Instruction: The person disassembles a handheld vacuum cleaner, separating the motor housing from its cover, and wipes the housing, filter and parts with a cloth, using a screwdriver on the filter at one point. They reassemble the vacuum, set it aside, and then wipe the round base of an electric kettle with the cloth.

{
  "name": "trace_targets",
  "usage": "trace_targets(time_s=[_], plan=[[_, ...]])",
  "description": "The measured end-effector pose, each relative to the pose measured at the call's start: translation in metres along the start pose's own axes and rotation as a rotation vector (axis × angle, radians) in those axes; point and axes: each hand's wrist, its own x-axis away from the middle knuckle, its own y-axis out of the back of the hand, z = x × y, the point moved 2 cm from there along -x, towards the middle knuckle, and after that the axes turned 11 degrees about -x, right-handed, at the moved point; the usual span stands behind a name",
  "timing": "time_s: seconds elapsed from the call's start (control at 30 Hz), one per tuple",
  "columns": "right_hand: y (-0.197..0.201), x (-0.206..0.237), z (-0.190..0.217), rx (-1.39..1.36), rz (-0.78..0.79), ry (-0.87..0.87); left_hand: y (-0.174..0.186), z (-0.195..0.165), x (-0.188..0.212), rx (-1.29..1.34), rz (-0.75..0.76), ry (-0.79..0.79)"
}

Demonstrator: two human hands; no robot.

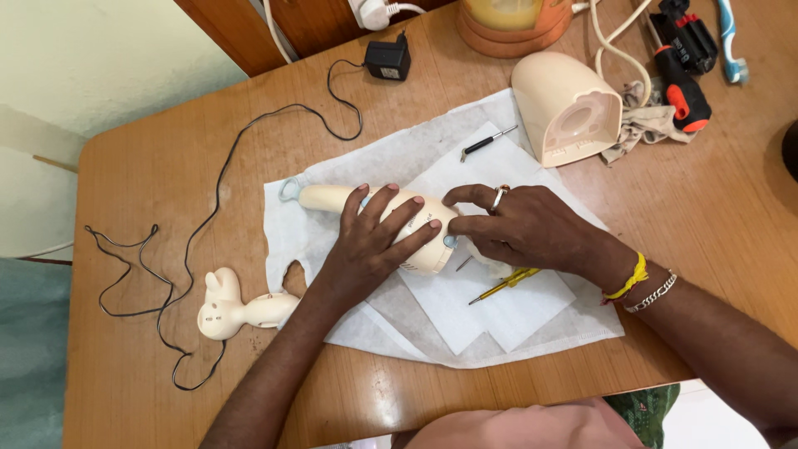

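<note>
While it lies on a white cloth sheet (532, 333) spread over the wooden table (150, 183), the cream plastic hair-dryer body (332, 198) is pinned by the left hand (370, 241), fingers spread flat across it. The right hand (519, 226) curls its fingertips (453, 223) together against the body's wide end, beside a yellow-handled screwdriver (507, 284).

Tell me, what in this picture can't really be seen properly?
All in the head view:
- The middle of the cream appliance body: covered by the left hand and right hand.
- The yellow-handled screwdriver: its upper end lies under the right hand.
- The orange round base: cut off by the top edge.
- The dark object: cut off by the right edge, kind unclear.
- The small pin beside the body: too small to identify.
</note>
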Motion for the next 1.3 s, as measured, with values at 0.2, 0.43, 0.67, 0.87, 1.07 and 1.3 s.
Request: trace_targets(time_s=[0.2, 0.43, 0.67, 0.87, 1.07, 1.3], plan=[[0.006, 0.003, -0.005, -0.21, -0.27, -0.24, 0.032, 0.009, -0.015, -0.013, 0.093, -0.079], [0.006, -0.005, -0.023, 0.103, -0.107, -0.367, 0.047, 0.041, -0.05, 0.182, 0.449, 0.004], [0.008, -0.002, -0.02, -0.084, -0.195, -0.254, 0.038, 0.056, -0.064, 0.358, 0.466, 0.041], [0.01, -0.011, -0.01, -0.519, -0.247, -0.353, 0.053, 0.051, -0.054, 0.278, -0.031, 0.209], [0.014, -0.054, -0.001, -0.972, -0.302, -0.306, 0.054, 0.016, -0.061, 0.171, -0.545, 0.497], [0.042, -0.099, 0.017, -1.126, -0.495, -0.325, 0.073, -0.009, -0.092, 0.476, -0.71, 0.624]])
